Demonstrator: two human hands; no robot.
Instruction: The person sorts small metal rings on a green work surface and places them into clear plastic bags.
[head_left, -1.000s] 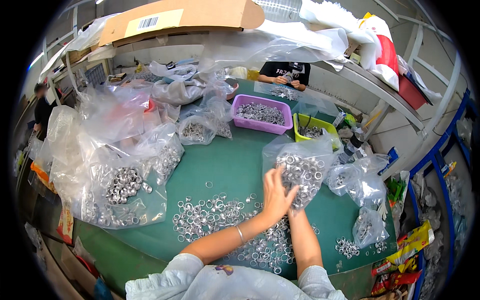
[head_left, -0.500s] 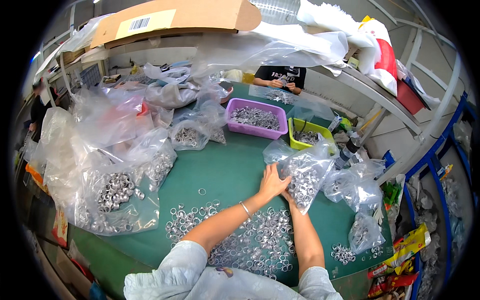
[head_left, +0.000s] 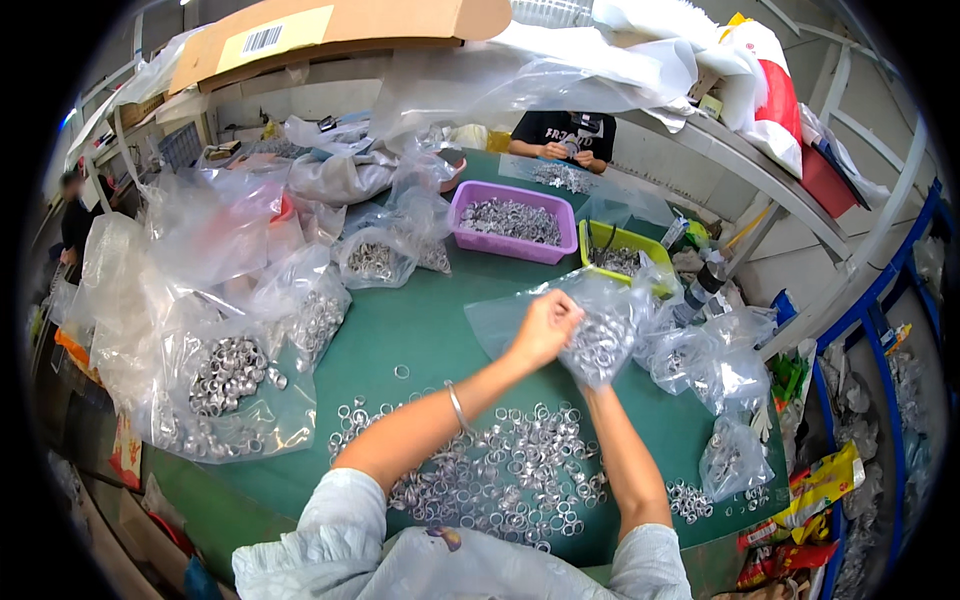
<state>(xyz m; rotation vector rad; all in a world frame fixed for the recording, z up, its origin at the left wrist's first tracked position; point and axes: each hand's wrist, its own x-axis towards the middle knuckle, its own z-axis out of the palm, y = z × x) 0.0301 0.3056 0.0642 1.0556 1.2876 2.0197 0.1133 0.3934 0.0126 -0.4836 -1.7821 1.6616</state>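
Observation:
A clear plastic bag of silvery metal rings [head_left: 602, 345] is tilted above the green table [head_left: 400, 335]. My left hand [head_left: 548, 328] is closed on the bag's upper left part, with fingers pinched together. Behind and under the same bag, my right hand [head_left: 592, 392] bears it; its fingers are hidden by the bag and the rings. A loose flap of the plastic spreads left past my left hand. Below my forearms lies a wide scatter of loose metal rings [head_left: 520, 470]. One single ring [head_left: 401, 371] lies apart from them.
A purple tub [head_left: 510, 250] and a lime-green tub [head_left: 595, 262] of metal parts stand at the back. Large ring-filled bags [head_left: 230, 440] crowd the left; smaller bags [head_left: 735, 460] lie right. An overhead shelf carries cardboard [head_left: 370, 25]. A person [head_left: 565, 135] works across the table.
My left hand has moved up the bag, and the bag's loose plastic now spreads out to the left. The bag's lower end has risen. My right forearm has shifted slightly right.

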